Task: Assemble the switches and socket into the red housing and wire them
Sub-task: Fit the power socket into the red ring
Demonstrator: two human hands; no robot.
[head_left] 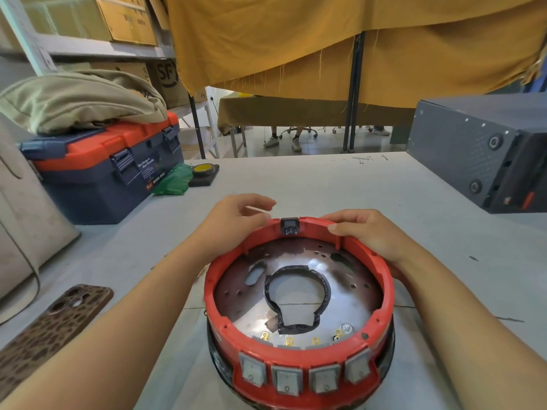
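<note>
Red housing point(299, 355) sits lower centre of the frame on the grey table point(340, 184), close to the person. It is a round red plastic ring, open on top, with a dark rim showing under its near side. Inside lies a shiny metal plate point(349, 294), scorched dark toward the edges, drilled with small holes and a few oval slots. The plate has a big keyhole-shaped centre cutout edged in black tape point(325, 288).

Four grey rocker switches point(306, 375) are seated side by side in the near wall, faces outward, marked with a line and a circle. Their brass terminals point(288, 341) poke up inside the ring just behind them. A black socket point(289, 225) sits in the far wall at top centre of the ring, metal pins visible on its inner side.

Left hand point(233, 216) is at the far-left rim just beside the socket, fingers loosely curled, thumb and index close together at the edge; whether it pinches anything cannot be told. Right hand point(365, 232) rests on the far-right rim, fingers curved over the wall, thumb on the top edge.

Left of the frame: blue and orange toolbox point(100, 173) with a khaki bag point(80, 99) on top, green plastic point(174, 180) and a yellow tape roll point(204, 169) beside it. Patterned phone point(56, 324) lower left. Dark metal box point(485, 149) at right.
</note>
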